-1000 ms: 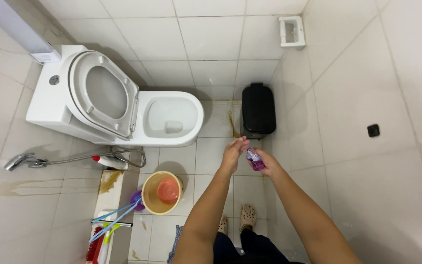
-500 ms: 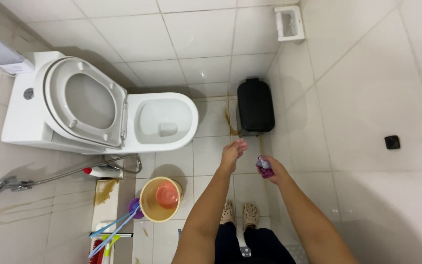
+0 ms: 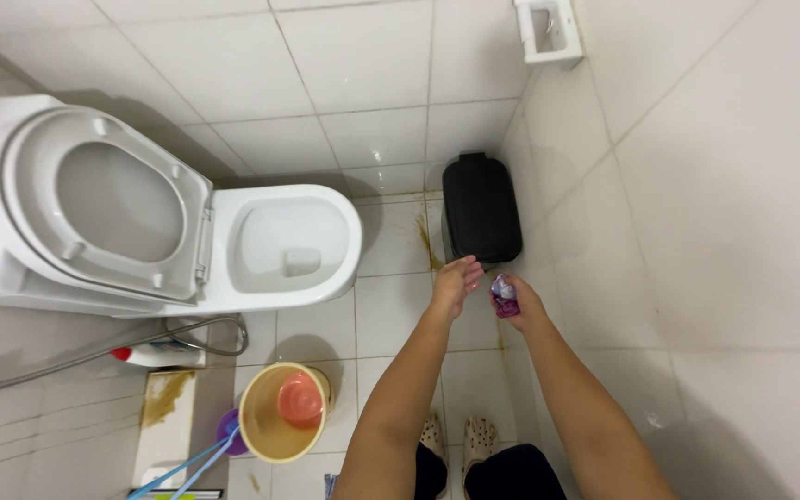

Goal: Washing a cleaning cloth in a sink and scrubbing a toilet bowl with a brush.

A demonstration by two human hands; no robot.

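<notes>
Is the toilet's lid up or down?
Up. The toilet lid and seat are raised against the tank, leaving the toilet bowl open.

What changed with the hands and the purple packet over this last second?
The two hands, joined at the purple packet a second ago, have parted: the left hand let go and now hangs open beside it, while the right hand keeps hold of the small purple packet. The view also shifted slightly. The toilet, black bin and yellow bucket stayed put.
</notes>
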